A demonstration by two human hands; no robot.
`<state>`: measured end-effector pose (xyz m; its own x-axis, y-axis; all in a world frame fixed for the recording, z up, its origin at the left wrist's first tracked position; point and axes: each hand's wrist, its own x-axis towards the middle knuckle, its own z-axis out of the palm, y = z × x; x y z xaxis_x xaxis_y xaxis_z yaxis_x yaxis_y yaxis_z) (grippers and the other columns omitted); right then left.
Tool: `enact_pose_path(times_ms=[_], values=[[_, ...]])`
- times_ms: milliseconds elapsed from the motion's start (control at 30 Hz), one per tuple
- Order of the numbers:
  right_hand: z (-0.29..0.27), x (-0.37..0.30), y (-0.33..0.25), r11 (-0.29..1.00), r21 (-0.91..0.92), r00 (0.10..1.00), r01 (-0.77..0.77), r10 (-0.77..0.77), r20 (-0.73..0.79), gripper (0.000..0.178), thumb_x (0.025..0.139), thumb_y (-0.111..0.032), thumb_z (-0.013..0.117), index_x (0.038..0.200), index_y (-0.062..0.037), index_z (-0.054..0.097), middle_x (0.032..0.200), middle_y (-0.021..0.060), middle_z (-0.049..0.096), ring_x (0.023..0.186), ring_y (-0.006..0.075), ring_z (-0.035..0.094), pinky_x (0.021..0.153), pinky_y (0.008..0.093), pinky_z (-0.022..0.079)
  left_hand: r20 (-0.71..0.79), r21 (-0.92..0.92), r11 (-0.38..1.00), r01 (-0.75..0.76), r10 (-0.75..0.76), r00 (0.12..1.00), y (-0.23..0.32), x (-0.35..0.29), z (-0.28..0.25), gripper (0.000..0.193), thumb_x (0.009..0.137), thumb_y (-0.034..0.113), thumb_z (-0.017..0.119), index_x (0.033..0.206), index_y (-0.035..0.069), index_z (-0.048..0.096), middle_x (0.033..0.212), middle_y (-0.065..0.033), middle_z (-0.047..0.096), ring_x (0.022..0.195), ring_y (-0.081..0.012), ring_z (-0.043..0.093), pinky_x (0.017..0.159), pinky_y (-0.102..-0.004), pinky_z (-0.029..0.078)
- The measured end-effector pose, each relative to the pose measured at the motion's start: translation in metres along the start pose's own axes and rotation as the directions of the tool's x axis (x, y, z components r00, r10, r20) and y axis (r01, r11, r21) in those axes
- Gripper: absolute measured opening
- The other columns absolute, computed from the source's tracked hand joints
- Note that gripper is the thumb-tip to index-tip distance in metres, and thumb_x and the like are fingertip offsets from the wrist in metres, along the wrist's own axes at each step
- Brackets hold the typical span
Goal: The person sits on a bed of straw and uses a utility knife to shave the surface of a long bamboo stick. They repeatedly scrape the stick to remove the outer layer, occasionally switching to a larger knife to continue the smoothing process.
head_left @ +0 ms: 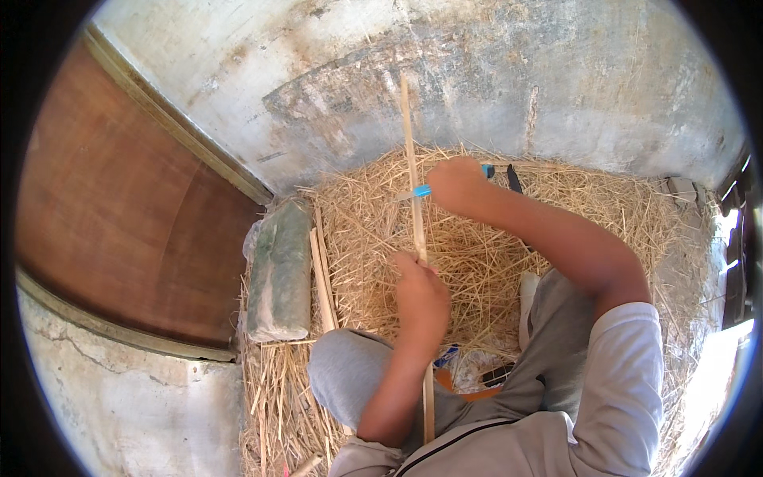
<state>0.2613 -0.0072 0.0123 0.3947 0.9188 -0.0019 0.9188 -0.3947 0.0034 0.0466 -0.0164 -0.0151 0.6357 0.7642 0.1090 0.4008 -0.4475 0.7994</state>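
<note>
A long, thin pale strip of wood or bamboo (410, 143) stands up in front of me, running from my lap toward the wall. My left hand (423, 302) is closed round its middle. Farther up, my right hand (459, 187) grips a blue utility knife (422, 191), whose blade lies across the strip. The exact contact of the blade with the strip is too small to make out. Part of the knife's handle is hidden inside my right fist, and its end shows beyond it.
Straw or shavings (366, 230) cover the floor. On the left lie a greenish wrapped block (280, 270) and several pale strips (322, 278). A dark blade-like object (514, 179) lies past my right hand. Behind are a stained wall (493, 79) and a brown panel (119, 191).
</note>
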Motion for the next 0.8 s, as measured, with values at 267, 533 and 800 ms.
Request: enact_pose_path(times_ms=[267,533,800], values=[[0.014,0.019,0.023,0.988,-0.032,0.982,-0.15,0.144,-0.125,0.01,0.085,-0.011,0.068,0.09,-0.0099,0.077,0.085,0.0077,0.074,0.08,0.0245,0.074,0.063,0.0375,0.057,0.041,0.111,0.992,-0.063,0.059,0.997,0.007,-0.006,0.006,0.016,0.1,0.005,0.045,0.113,-0.001,0.038,0.078,-0.0301,0.064,0.071,-0.0491,0.065,0.063,-0.0549,0.049],[0.002,0.015,0.133,0.853,0.004,0.842,-0.521,0.515,-0.16,0.016,0.09,-0.013,0.064,0.097,-0.0091,0.077,0.1,0.0095,0.076,0.093,0.0281,0.075,0.073,0.0399,0.059,0.25,0.126,0.986,-0.107,0.073,0.966,0.017,-0.037,0.022,0.016,0.102,0.009,0.045,0.11,-0.003,0.037,0.076,-0.0317,0.063,0.069,-0.0506,0.064,0.06,-0.0569,0.049],[0.017,-0.002,0.1,0.922,0.023,0.921,-0.388,0.388,-0.033,0.017,0.089,-0.012,0.06,0.094,-0.0063,0.076,0.094,0.0115,0.075,0.087,0.0289,0.074,0.072,0.0408,0.059,0.231,0.153,0.978,-0.145,0.107,0.967,0.002,-0.023,0.031,0.017,0.103,0.012,0.047,0.108,-0.003,0.04,0.078,-0.0308,0.063,0.068,-0.0489,0.065,0.059,-0.0545,0.051]])
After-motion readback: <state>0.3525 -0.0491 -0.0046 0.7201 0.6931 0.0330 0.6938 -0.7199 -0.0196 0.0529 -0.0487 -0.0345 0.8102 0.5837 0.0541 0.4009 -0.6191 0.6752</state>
